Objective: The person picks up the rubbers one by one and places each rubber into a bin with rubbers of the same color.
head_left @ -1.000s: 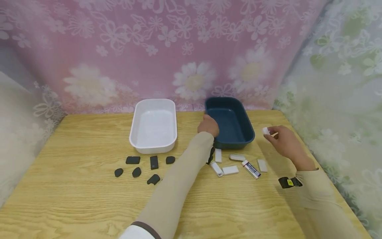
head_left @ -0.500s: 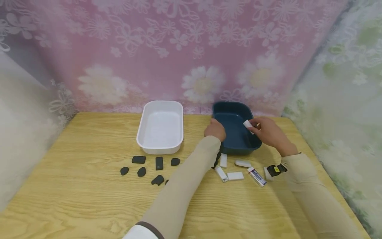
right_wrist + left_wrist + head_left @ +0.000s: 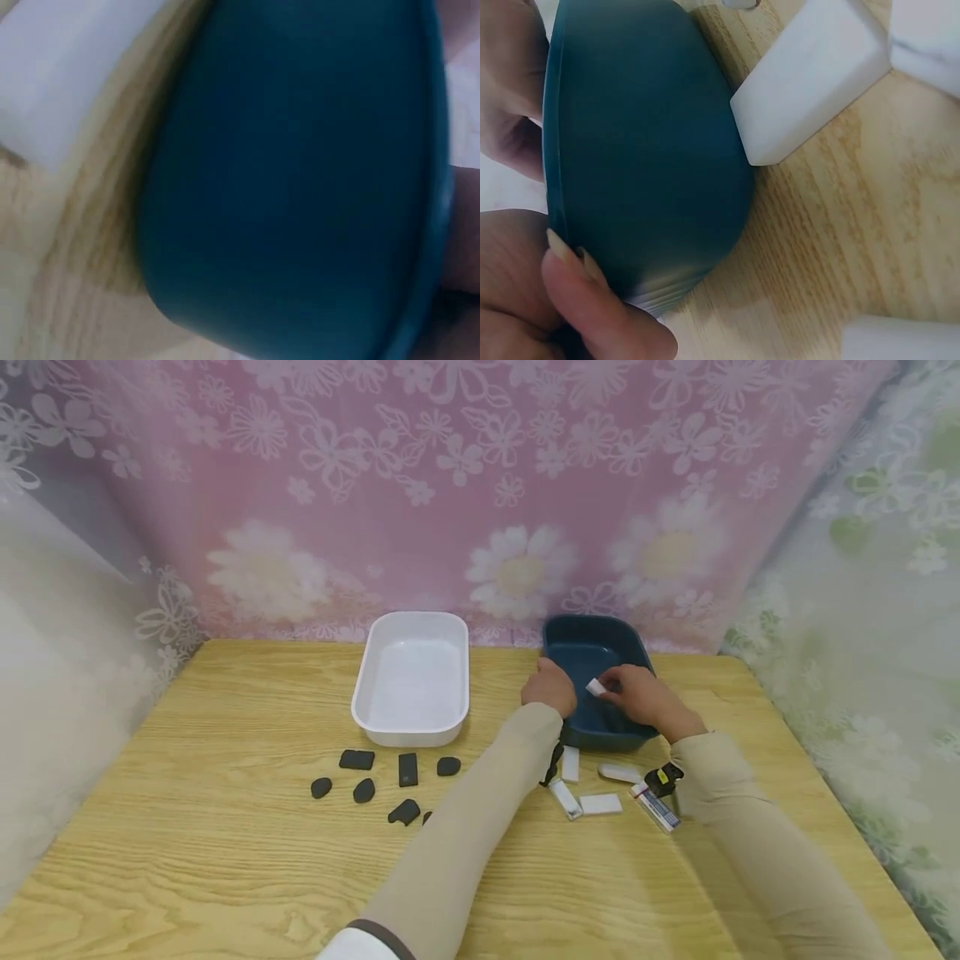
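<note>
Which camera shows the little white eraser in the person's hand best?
The head view. There the white eraser shows pinched in the right hand over the dark blue tray, whose rim the left hand grips. Both wrist views show mostly the tray's outer wall, not that eraser.

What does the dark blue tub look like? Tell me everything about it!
The dark blue tub is a smooth, plastic-looking rectangular tray with rounded corners and sloping walls. It stands upright on the wooden table by the flowered backdrop, right of the white tub. The left hand grips its left rim, and the right hand holds a small white eraser over its inside. More white erasers lie on the table just in front.
</note>
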The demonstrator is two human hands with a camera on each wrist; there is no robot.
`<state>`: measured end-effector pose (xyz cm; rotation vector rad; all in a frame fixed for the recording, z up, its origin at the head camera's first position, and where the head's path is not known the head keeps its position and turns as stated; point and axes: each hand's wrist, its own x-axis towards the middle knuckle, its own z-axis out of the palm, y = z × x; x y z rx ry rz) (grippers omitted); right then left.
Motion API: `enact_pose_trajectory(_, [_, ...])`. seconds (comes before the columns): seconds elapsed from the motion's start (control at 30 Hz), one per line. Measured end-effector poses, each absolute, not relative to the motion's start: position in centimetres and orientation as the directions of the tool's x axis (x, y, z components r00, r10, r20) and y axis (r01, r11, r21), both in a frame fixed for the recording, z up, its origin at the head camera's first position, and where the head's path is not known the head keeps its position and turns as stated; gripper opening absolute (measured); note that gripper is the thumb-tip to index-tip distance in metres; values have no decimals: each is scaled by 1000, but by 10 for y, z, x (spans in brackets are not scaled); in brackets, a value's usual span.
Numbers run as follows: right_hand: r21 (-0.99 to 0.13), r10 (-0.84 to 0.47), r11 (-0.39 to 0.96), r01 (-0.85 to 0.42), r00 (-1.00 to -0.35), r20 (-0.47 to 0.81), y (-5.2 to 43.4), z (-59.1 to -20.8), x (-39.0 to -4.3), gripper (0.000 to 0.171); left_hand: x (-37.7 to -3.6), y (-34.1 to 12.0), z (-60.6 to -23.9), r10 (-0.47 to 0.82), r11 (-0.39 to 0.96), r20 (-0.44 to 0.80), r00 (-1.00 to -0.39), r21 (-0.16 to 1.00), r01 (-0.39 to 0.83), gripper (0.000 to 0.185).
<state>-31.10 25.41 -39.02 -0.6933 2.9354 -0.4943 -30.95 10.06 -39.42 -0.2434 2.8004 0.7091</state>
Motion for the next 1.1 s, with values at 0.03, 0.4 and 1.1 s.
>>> enact_pose_trajectory(0.03, [-330, -450, 845, -421, -893, -13, 253, -392, -312, 25, -310, 100, -394, -101, 868, -270, -957, 447, -218, 53])
enact_pose_trajectory(0.4, [-340, -452, 842, -418, -892, -22, 245, -397, -313, 23, -310, 100, -396, -135, 867, -245, -960, 439, -234, 43])
enact_pose_trajectory(1.1, [-398, -416, 830, -390, -909, 23, 261, -381, -295, 27, -311, 101, -397, -78, 885, -248, -966, 429, -181, 46])
